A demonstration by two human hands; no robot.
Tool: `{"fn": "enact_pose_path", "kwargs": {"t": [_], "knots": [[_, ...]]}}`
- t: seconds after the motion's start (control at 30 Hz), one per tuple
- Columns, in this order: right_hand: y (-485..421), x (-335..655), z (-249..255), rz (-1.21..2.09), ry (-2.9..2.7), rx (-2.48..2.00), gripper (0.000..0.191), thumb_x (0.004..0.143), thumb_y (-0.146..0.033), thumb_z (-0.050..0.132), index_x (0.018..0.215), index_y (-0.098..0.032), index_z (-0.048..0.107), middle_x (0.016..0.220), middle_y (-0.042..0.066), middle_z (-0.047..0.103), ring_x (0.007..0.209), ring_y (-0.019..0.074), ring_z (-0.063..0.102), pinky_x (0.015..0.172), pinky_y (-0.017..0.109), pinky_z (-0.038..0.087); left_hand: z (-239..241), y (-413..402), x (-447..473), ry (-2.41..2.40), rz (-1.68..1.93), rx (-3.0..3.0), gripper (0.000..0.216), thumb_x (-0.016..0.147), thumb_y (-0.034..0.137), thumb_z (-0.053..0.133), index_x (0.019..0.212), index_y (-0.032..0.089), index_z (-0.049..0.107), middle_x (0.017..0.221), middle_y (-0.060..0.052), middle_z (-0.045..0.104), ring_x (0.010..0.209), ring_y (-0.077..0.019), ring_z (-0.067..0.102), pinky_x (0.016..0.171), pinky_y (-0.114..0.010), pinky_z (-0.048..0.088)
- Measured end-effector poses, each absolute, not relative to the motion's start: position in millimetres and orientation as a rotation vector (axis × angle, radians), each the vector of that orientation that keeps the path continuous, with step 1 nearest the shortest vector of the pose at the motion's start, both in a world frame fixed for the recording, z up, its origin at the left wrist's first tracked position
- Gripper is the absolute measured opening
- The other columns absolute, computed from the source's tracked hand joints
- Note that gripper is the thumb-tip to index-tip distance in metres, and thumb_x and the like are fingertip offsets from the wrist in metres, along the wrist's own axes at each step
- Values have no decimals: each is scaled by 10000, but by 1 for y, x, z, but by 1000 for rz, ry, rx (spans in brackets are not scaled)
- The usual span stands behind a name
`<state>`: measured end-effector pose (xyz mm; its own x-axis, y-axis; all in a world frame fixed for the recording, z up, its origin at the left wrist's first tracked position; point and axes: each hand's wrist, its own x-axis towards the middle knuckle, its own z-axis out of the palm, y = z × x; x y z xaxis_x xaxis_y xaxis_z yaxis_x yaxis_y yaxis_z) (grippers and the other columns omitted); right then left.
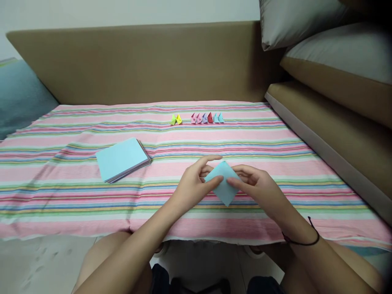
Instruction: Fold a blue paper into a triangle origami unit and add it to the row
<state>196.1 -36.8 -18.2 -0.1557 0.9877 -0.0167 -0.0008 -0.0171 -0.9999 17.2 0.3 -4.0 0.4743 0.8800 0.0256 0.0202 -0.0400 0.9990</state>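
Note:
A light blue paper square (225,183) is held between both my hands just above the striped cloth (76,196), turned like a diamond. My left hand (192,183) pinches its left corner with thumb and fingers. My right hand (255,185) grips its right side, thumb on top. To the left lies a stack of coloured paper sheets (122,159), its top sheet light blue. Farther back stands a row of several small folded paper figures (206,118), pink, purple, red and blue, with two yellow-green ones (176,119) beside them.
The striped cloth covers a sofa seat with a brown backrest (147,61). Grey and brown cushions (333,73) are piled at the right. A blue-green cushion (18,94) sits at the far left. My knees and the floor show below the seat's front edge.

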Motion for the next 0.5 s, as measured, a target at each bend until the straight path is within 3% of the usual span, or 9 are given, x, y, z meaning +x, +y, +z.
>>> {"fn": "enact_pose_path", "kwargs": {"t": [0.13,0.23,0.33,0.5], "knots": [[-40,189,-22,1301,-1132,-1148,238,795,-340,658,977,-205,587,969,44,681,872,181,644,712,287,527,-8,-4,23,916,1038,1240,449,686,230,723,1094,174,544,711,29,602,616,-84,560,549,-184,447],[-42,185,-24,1339,-1149,-1162,287,785,-321,674,1024,-234,541,939,14,663,792,143,626,641,244,510,-10,-5,25,928,1092,1221,316,688,233,722,965,158,588,623,40,591,564,-82,551,511,-181,426],[-44,183,-24,1299,-1178,-1193,333,755,-314,702,1041,-252,543,918,2,633,758,138,602,583,229,505,-10,-6,24,918,1058,1264,325,676,230,735,965,162,602,626,26,632,587,-106,586,527,-194,446],[-47,183,-18,1240,-1176,-1187,172,779,-331,672,899,-222,614,794,0,603,659,130,565,542,239,518,-6,-8,23,929,1078,1289,306,663,226,753,941,162,642,695,-12,683,625,-124,619,537,-198,473]]}}
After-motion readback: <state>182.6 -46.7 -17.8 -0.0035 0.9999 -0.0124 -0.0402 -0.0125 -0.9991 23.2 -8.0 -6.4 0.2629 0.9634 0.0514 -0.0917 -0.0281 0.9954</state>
